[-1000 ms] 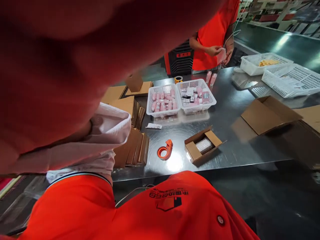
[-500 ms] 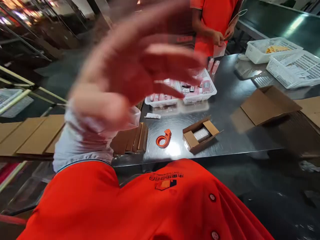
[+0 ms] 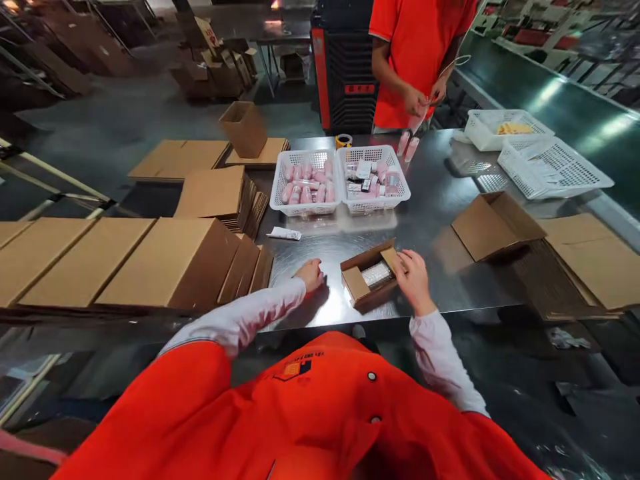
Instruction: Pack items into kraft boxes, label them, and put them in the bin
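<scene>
Low in the middle of the frame, on the steel counter (image 3: 440,207), sits a small open cardboard box (image 3: 357,285) with a clear packet (image 3: 376,273) lying inside it. The right hand (image 3: 414,279) rests just beside it, fingers loosely open, their tips touching the box's right flap. The left hand (image 3: 310,275) lies knuckles up on the counter, just left of the box, with its fingers curled under. Whether it grips anything cannot be told.

Above the box, toward the middle of the frame, two white baskets stand side by side and touching: the left basket (image 3: 304,208) holds pink tubes, the right basket (image 3: 376,203) holds pink tubes mixed with small dark-and-white packs. A white tube (image 3: 283,233) lies flat on the counter below the left basket's corner. A roll of tape (image 3: 343,141) sits behind the baskets.

At the right, a larger open box (image 3: 493,223) lies tipped on flat cardboard. Stacks of flat cardboard (image 3: 165,260) fill the left side. At the top a co-worker in an orange shirt (image 3: 420,40) stands at the counter's far edge — both their hands (image 3: 423,100) are held together at the waist.
</scene>
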`<state>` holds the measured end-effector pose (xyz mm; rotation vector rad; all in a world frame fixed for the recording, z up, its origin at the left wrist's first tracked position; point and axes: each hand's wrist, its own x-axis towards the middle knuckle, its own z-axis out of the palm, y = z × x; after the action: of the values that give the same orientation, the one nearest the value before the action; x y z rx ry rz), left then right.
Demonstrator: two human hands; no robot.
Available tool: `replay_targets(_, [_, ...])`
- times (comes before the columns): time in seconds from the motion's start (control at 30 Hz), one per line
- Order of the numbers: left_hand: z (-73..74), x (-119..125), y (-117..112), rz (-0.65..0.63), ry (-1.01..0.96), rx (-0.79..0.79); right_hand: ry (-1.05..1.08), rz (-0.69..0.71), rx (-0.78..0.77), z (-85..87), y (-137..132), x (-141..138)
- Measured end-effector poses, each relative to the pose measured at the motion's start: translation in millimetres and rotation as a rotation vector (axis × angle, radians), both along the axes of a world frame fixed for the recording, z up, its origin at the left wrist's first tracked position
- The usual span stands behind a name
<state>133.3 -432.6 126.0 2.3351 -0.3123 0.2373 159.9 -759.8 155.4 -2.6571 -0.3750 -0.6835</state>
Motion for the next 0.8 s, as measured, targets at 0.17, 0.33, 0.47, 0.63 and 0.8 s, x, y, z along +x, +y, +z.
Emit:
replay_targets(0.17, [-9.9,27.3,-34.0,-0.214,0.082,0.026,0.029,0.028,-0.216,-40.4,31.4,-37.7])
replay_targets(0.33, [-34.6,9.6,-48.8,-0.539,0.118,0.140,0.144,0.073,-0.353,-24.8,42.3,-21.0])
replay_targets(0.47, [-62.0,10.3,-28.6,-0.606,0.081,0.031,0.287,0.201,-0.437,-20.1,62.5,11.2])
replay_targets(0.63, [-91.3,-1.5,-5.1,-0.394,0.050,-0.067,0.304,0.217,-0.372,-38.4,94.9,2.7])
replay_targets(0.8, [-103.0,-44.0,-3.5,0.175,0.261,0.328,0.366,0.170,-0.343,-48.2,118.9,-30.5])
